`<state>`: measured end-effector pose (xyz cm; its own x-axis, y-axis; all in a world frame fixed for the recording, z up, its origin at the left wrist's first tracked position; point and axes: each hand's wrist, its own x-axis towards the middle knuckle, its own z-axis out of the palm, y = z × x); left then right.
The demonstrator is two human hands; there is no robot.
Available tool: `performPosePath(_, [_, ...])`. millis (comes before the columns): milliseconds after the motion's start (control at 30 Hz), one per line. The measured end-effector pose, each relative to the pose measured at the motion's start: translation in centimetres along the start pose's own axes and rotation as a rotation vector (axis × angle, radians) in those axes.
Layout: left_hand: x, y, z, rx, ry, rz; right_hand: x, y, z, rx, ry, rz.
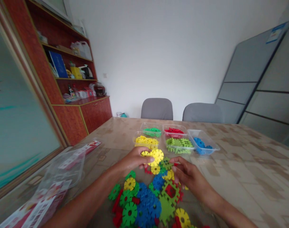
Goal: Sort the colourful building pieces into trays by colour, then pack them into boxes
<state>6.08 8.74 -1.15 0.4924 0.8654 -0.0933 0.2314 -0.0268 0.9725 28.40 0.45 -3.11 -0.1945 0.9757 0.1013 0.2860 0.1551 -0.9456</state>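
Note:
Above the pile, my left hand (134,159) is closed on several yellow notched discs (158,155), held between thumb and fingers. To its right, my right hand (187,173) hovers over the pile's far right side, with thumb and forefinger apart; a bit of red shows between them, and I cannot tell whether it touches them. Beneath both hands lies a mixed heap of plastic building pieces: blue discs (147,202), green discs (129,212), lime square pieces (171,191), a yellow disc (183,218) and red pieces (117,202).
Beyond the hands stand clear tubs of yellow pieces (146,140), green pieces (152,132), red pieces (174,131), lime pieces (179,144) and blue pieces (200,144). Clear lids (63,166) and printed packaging (35,209) lie left. Two grey chairs (157,108) stand behind the table.

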Motion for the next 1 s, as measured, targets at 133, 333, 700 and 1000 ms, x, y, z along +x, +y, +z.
performPosePath(133, [2.9, 0.7, -2.7, -0.016, 0.17, 0.05, 0.2, 0.0, -0.4, 0.035, -0.018, -0.019])
performPosePath(333, [6.3, 1.9, -4.4, 0.012, 0.211, 0.062, 0.0, -1.2, -1.0, 0.007, -0.036, -0.006])
performPosePath(700, [0.0, 1.0, -5.6, 0.178, 0.175, 0.108, -0.6, -3.0, -4.9, -0.253, -0.068, -0.088])
performPosePath(1000, [-5.9, -2.4, -6.0, 0.686, -0.201, 0.111, -3.9, -3.3, -5.0, -0.612, -0.367, 0.086])
